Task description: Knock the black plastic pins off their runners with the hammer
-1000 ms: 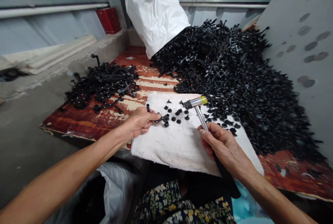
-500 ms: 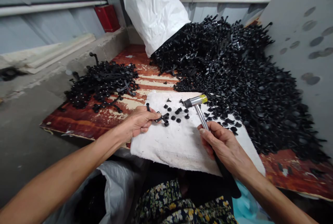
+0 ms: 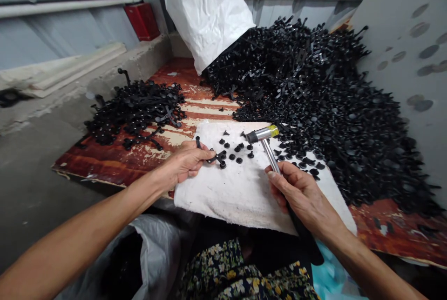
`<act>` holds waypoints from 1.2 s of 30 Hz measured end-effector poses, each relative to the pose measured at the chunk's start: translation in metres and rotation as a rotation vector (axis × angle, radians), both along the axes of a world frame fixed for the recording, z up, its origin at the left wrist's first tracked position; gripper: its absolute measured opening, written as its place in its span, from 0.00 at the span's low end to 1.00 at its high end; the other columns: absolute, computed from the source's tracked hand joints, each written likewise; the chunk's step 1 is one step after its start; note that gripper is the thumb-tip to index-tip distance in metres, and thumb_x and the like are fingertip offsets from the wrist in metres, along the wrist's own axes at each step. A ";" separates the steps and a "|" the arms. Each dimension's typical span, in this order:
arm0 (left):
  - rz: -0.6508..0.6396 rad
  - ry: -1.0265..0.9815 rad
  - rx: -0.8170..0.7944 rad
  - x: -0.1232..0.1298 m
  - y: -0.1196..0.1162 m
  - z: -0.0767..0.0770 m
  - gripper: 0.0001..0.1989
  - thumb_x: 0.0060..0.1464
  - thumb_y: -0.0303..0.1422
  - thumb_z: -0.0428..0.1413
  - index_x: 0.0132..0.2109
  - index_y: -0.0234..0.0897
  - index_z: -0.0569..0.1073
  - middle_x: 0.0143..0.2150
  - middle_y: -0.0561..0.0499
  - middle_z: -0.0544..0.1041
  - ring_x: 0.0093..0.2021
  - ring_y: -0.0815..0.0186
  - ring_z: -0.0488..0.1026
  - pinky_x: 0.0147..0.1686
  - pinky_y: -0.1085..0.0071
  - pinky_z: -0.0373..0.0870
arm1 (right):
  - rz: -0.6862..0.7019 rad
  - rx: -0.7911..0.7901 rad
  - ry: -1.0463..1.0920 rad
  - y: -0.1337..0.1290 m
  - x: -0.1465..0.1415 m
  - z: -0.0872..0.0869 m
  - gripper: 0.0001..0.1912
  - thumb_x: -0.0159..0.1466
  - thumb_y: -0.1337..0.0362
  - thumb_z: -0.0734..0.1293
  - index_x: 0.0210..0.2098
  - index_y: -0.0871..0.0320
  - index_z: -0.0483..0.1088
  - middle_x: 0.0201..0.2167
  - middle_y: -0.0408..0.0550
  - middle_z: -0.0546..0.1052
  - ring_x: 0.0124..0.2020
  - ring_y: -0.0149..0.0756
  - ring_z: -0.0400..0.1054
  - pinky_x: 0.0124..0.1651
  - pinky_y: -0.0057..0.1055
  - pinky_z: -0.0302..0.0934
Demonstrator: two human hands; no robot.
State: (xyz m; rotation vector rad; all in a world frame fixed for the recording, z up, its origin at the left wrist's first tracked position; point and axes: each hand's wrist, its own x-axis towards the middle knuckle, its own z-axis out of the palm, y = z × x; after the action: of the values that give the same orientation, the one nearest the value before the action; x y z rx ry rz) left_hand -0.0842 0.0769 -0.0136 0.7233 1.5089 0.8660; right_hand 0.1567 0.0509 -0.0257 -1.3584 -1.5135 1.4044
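My left hand (image 3: pixel 188 161) pinches a branched black part (image 3: pixel 219 156) over the left side of a white cloth (image 3: pixel 230 197). One round end of that part is at the cloth, beside several loose black studs (image 3: pixel 239 160). In my right hand (image 3: pixel 296 183) is a small hammer (image 3: pixel 268 149) with a silver shaft, a black face on the left and a yellow face on the right. The hammer's head is above the cloth, to the right of the studs and apart from the branched part.
A large heap of black parts (image 3: pixel 335 109) covers the right and back of the worn red table (image 3: pixel 101 165). A smaller pile (image 3: pixel 139 109) lies at the left. A white sack (image 3: pixel 209 16) stands behind, and a grey panel (image 3: pixel 401 44) rises at the right. Below is an open bag (image 3: pixel 160 249).
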 end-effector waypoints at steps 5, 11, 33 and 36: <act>-0.035 0.044 -0.034 -0.003 0.000 0.005 0.11 0.45 0.23 0.61 0.25 0.34 0.65 0.12 0.61 0.61 0.10 0.80 0.46 0.09 0.82 0.38 | 0.020 0.014 -0.019 -0.001 0.001 -0.002 0.16 0.60 0.50 0.63 0.27 0.56 0.62 0.17 0.34 0.62 0.13 0.23 0.54 0.15 0.22 0.48; -0.083 0.069 -0.058 -0.004 0.005 0.005 0.11 0.45 0.24 0.60 0.24 0.34 0.65 0.13 0.59 0.63 0.10 0.81 0.45 0.10 0.81 0.37 | 0.025 0.012 -0.039 -0.001 0.000 0.000 0.16 0.60 0.50 0.62 0.26 0.55 0.61 0.17 0.34 0.62 0.13 0.23 0.54 0.15 0.23 0.48; -0.142 0.296 -0.022 -0.008 0.011 0.001 0.08 0.40 0.27 0.61 0.27 0.36 0.68 0.16 0.57 0.66 0.13 0.77 0.50 0.13 0.76 0.38 | 0.225 0.943 -0.636 -0.001 -0.017 -0.004 0.29 0.64 0.75 0.54 0.63 0.60 0.63 0.27 0.47 0.71 0.20 0.34 0.64 0.22 0.29 0.61; -0.143 0.283 -0.019 -0.010 0.012 -0.003 0.09 0.40 0.29 0.62 0.27 0.37 0.67 0.15 0.59 0.64 0.12 0.77 0.50 0.13 0.77 0.39 | 0.166 0.979 -0.536 -0.002 -0.017 -0.004 0.29 0.66 0.75 0.54 0.65 0.58 0.61 0.29 0.48 0.72 0.25 0.34 0.67 0.26 0.28 0.64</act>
State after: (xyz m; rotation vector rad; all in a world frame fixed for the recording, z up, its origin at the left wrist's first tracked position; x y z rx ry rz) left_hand -0.0945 0.0888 -0.0162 0.9590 1.6881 0.6603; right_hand 0.1398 0.0490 -0.0297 -0.9853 -2.2553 0.2074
